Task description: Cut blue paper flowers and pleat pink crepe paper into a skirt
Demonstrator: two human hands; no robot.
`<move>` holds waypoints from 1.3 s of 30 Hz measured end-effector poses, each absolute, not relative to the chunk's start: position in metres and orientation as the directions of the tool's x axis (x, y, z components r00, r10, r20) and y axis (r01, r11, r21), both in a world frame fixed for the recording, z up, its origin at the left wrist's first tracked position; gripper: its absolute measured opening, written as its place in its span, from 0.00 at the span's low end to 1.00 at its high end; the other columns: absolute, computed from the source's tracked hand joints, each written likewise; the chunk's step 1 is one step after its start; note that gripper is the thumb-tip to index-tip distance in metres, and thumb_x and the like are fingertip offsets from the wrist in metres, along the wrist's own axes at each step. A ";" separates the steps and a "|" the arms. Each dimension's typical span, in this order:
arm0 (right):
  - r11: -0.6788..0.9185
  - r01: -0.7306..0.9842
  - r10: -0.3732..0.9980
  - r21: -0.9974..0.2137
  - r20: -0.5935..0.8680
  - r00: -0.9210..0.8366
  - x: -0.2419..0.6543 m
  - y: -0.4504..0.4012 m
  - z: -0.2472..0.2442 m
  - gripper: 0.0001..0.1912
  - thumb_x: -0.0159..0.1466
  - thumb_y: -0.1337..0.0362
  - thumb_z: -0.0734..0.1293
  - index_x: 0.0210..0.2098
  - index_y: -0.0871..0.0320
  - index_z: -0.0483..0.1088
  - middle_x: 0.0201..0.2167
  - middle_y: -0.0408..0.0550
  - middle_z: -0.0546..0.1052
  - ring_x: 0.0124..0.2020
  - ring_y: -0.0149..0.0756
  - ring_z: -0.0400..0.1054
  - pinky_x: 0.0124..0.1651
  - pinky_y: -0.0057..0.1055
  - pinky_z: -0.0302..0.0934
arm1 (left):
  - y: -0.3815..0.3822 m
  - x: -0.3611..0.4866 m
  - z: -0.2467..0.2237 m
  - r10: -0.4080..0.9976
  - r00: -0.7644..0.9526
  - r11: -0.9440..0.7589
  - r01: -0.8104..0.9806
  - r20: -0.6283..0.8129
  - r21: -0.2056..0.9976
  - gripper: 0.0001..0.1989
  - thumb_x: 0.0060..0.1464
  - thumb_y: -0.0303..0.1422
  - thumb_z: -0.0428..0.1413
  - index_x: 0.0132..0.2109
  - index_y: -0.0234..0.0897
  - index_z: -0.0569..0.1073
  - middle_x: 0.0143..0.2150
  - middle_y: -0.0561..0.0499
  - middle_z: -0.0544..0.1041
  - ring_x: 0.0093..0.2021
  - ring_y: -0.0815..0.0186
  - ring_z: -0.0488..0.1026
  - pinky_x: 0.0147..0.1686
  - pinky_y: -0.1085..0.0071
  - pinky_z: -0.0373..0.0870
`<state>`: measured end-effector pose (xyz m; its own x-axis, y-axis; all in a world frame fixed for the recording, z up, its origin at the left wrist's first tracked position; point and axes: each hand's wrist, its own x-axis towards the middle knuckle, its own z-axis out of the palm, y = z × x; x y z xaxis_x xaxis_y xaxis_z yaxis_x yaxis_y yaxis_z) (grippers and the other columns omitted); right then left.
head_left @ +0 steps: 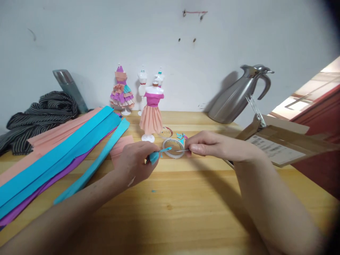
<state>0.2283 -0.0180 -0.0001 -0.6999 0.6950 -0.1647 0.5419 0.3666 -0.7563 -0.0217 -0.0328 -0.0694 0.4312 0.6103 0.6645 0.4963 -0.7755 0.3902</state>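
My left hand (138, 161) is closed around a small piece of blue paper (154, 157), and a thin blue strip sticks out to the right from its fingertips. My right hand (203, 143) pinches a thin metal tool (181, 151) whose tip points left toward that strip; the tool's rest is hidden in the fingers. Tool and strip are a little apart. Behind them on the table lies a white tape roll (173, 156). Blue paper scraps (181, 137) lie just past the roll. A mini mannequin in a pink and peach dress (152, 117) stands behind my left hand.
Long crepe paper strips (66, 156) spread across the left, with dark striped cloth (45, 113) and a bottle (70, 88) behind. More mannequins (121, 92) stand by the wall. At right are a steel jug (233, 97) and a cardboard box (284, 141).
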 end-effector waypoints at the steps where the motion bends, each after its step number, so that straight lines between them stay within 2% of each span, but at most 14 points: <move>1: 0.366 0.542 0.698 -0.757 -0.162 -0.698 0.229 -0.017 -0.003 0.32 0.63 0.40 0.59 0.33 0.65 0.72 0.26 0.45 0.66 0.30 0.33 0.58 0.35 0.32 0.53 | -0.032 -0.021 -0.070 0.611 0.427 -0.775 0.495 0.667 0.393 0.06 0.51 0.24 0.54 0.31 0.36 0.75 0.24 0.54 0.75 0.24 0.71 0.67 0.27 0.74 0.62; 6: 0.381 0.425 0.636 -0.821 -0.101 -0.765 0.228 -0.010 -0.016 0.30 0.66 0.42 0.58 0.33 0.65 0.73 0.23 0.41 0.63 0.27 0.30 0.54 0.33 0.30 0.51 | -0.031 -0.019 -0.072 0.586 0.451 -0.795 0.483 0.674 0.368 0.06 0.52 0.25 0.54 0.32 0.36 0.74 0.27 0.53 0.78 0.26 0.70 0.71 0.28 0.75 0.64; 10: 0.392 0.327 0.572 -0.860 -0.050 -0.818 0.225 -0.006 -0.021 0.27 0.69 0.46 0.57 0.33 0.65 0.72 0.22 0.39 0.59 0.26 0.28 0.52 0.31 0.29 0.48 | -0.030 -0.018 -0.073 0.591 0.447 -0.791 0.482 0.671 0.375 0.06 0.53 0.25 0.54 0.29 0.34 0.74 0.23 0.53 0.75 0.23 0.71 0.68 0.24 0.75 0.62; 15: 0.380 0.328 0.578 -0.865 -0.055 -0.814 0.226 -0.005 -0.024 0.27 0.69 0.47 0.57 0.33 0.65 0.72 0.20 0.38 0.56 0.25 0.28 0.50 0.29 0.29 0.45 | -0.030 -0.018 -0.074 0.647 0.431 -0.756 0.470 0.629 0.455 0.06 0.53 0.25 0.54 0.29 0.34 0.73 0.24 0.52 0.76 0.23 0.71 0.68 0.25 0.75 0.63; 24: 0.398 0.292 0.566 -0.870 -0.017 -0.824 0.222 -0.006 -0.026 0.27 0.69 0.47 0.57 0.34 0.65 0.72 0.20 0.38 0.55 0.24 0.28 0.50 0.29 0.29 0.45 | -0.034 -0.015 -0.074 0.629 0.427 -0.767 0.476 0.650 0.429 0.06 0.52 0.25 0.54 0.29 0.34 0.74 0.22 0.54 0.74 0.22 0.73 0.65 0.24 0.77 0.62; 31: 0.372 0.285 0.577 -0.883 -0.020 -0.816 0.222 -0.005 -0.027 0.27 0.69 0.47 0.57 0.33 0.65 0.72 0.21 0.38 0.56 0.24 0.27 0.49 0.29 0.29 0.44 | -0.034 -0.016 -0.073 0.676 0.426 -0.735 0.455 0.602 0.503 0.07 0.53 0.25 0.53 0.29 0.34 0.74 0.24 0.53 0.75 0.23 0.73 0.67 0.24 0.77 0.62; 39: 0.356 0.244 0.581 -0.902 0.009 -0.814 0.220 -0.003 -0.031 0.27 0.68 0.45 0.58 0.30 0.64 0.71 0.19 0.37 0.54 0.23 0.27 0.48 0.28 0.29 0.42 | -0.036 -0.017 -0.069 0.627 0.438 -0.772 0.464 0.645 0.435 0.06 0.53 0.25 0.54 0.30 0.34 0.73 0.24 0.53 0.75 0.23 0.73 0.67 0.24 0.76 0.63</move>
<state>0.2204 -0.0034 -0.0313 -0.8141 0.5807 0.0089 0.2442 0.3562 -0.9019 -0.0170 -0.0359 -0.0694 0.4382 0.6265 0.6446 0.4635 -0.7719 0.4351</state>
